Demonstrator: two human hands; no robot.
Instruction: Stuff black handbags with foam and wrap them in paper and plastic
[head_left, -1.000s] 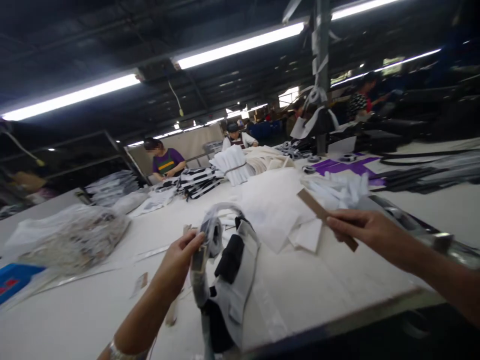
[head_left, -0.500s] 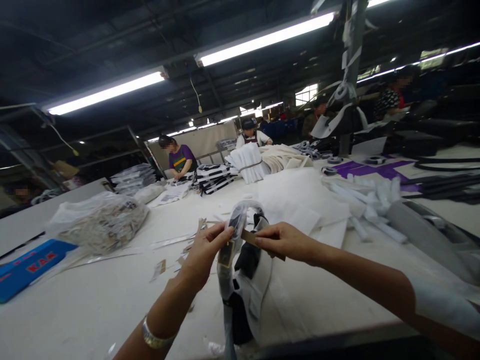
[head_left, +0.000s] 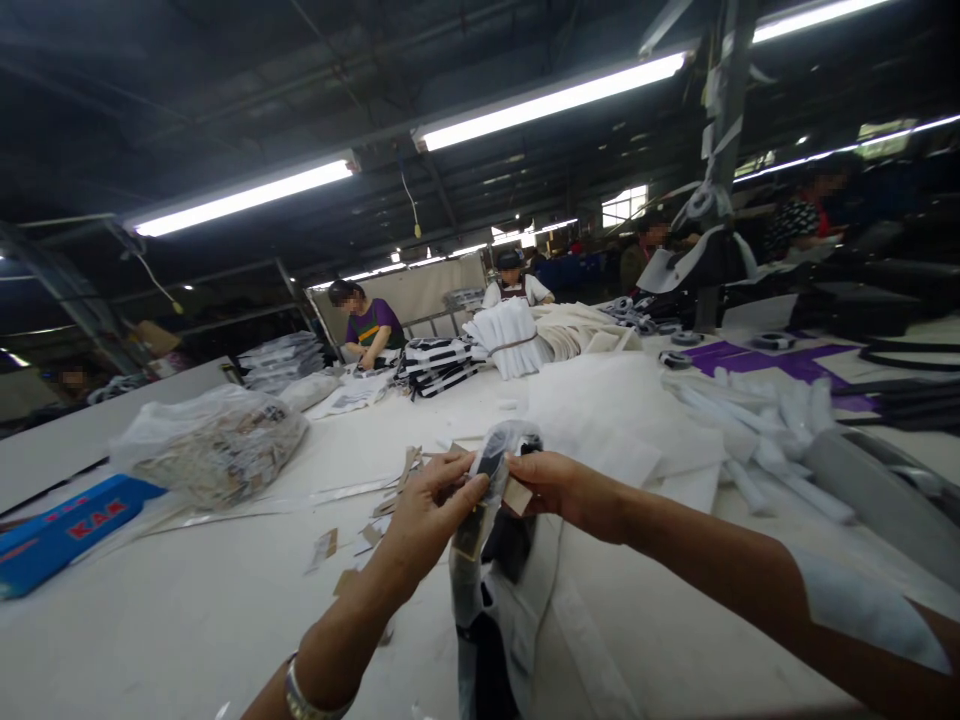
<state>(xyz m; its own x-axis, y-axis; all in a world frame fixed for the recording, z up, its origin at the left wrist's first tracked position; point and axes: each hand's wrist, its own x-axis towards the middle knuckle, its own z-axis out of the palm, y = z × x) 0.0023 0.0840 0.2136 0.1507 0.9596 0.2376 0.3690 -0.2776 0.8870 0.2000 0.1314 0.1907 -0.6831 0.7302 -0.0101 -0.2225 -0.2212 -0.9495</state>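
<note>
A curved band of black, white and grey material (head_left: 480,610) stands out in front of me, its upper end covered with glossy clear plastic. My left hand (head_left: 427,510) pinches the band near its top, thumb on the near face. Close by on the right, my right hand (head_left: 566,490) is closed on a flat tan strip (head_left: 517,496), its fingertips touching the band's edge. The strip's far end is hidden behind my fingers. Tan scraps (head_left: 364,535) lie on the white table (head_left: 187,620) to the left of the band.
A clear bag of scraps (head_left: 225,450) and a blue box (head_left: 75,530) lie to the left. White sheets (head_left: 600,410), white rolls (head_left: 780,470) and a grey moulded piece (head_left: 885,500) are on the right. Two people (head_left: 371,320) work across the table, behind stacked pieces (head_left: 442,362).
My right hand has moved up against the band, and the tan strip now shows shorter and angled downward. The left hand keeps its pinch on the band. The whole view has shifted slightly.
</note>
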